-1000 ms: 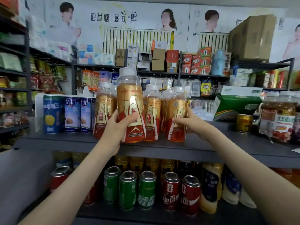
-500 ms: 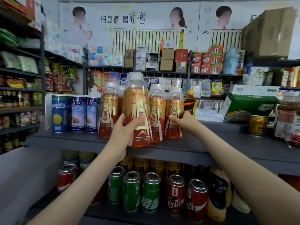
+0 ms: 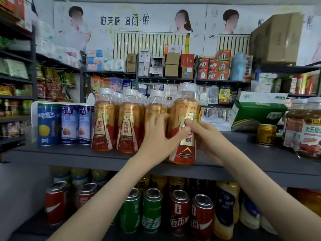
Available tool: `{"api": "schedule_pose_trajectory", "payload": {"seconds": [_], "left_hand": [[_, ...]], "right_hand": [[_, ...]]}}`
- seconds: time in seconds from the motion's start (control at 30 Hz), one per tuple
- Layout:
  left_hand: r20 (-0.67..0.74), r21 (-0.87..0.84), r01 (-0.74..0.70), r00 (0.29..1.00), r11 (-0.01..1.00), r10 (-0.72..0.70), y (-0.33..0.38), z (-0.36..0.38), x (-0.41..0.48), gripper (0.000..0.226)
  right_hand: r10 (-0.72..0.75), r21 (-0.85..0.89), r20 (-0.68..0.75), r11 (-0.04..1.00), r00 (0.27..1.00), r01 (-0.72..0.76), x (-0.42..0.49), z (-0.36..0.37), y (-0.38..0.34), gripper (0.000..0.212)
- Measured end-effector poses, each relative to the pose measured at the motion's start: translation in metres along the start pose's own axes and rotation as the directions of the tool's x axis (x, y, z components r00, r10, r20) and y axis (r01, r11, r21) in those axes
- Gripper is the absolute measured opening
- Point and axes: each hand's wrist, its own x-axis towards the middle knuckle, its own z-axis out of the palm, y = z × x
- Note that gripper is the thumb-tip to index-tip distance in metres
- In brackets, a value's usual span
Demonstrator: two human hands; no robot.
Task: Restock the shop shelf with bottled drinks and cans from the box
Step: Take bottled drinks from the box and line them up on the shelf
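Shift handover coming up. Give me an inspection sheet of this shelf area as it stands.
Surface: grey shelf, stocked.
Job's things: front bottle upright at the shelf edge, beside the orange bottle row.
Clutter: blue cans, gold can, green carton.
Grippers: left hand and right hand both on the front bottle.
Cables: nothing seen.
Surroundings: red and green cans below; the box not in view.

The wall poster [image 3: 125,21] reads 怕蔗糖 喝简·醇. The amber bottles' [image 3: 104,122] red-and-gold labels carry 东鹏特饮. A jar [image 3: 311,129] at the right shows 大五棱山. The green can [image 3: 152,218] on the lower shelf shows 绿 in white. Print on the blue cans [image 3: 49,124] is too blurred to read.
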Motion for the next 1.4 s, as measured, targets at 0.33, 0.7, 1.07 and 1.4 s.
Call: {"api": "schedule_pose_trajectory", "payload": {"seconds": [0.33, 0.7, 1.07, 1.4], "left_hand": [[-0.212, 0.324, -0.138, 0.953, 0.936, 0.214, -0.041, -0.002, -0.004, 0.043], [-0.154, 0.477, -0.091, 0.971, 0.874, 0.185, -0.051, 0.006, -0.001, 0.074], [-0.132, 0.409, -0.066, 0.983, 0.91, 0.13, -0.051, 0.0, -0.004, 0.077], [-0.088, 0.41, -0.041, 0.993, 0.911, 0.084, -0.051, -0.001, -0.005, 0.081]], "right_hand": [[0.051, -0.095, -0.038, 0.994, 0.998, -0.055, 0.016, -0.043, 0.016, 0.052], [-0.12, -0.414, -0.262, 0.91, 0.958, 0.001, 0.019, -0.028, 0.015, 0.079], [0.092, -0.052, 0.151, 0.995, 0.984, -0.085, 0.023, -0.065, 0.029, 0.055], [-0.114, -0.515, -0.188, 0.857, 0.976, 0.001, 0.02, -0.02, 0.031, 0.085]]}}
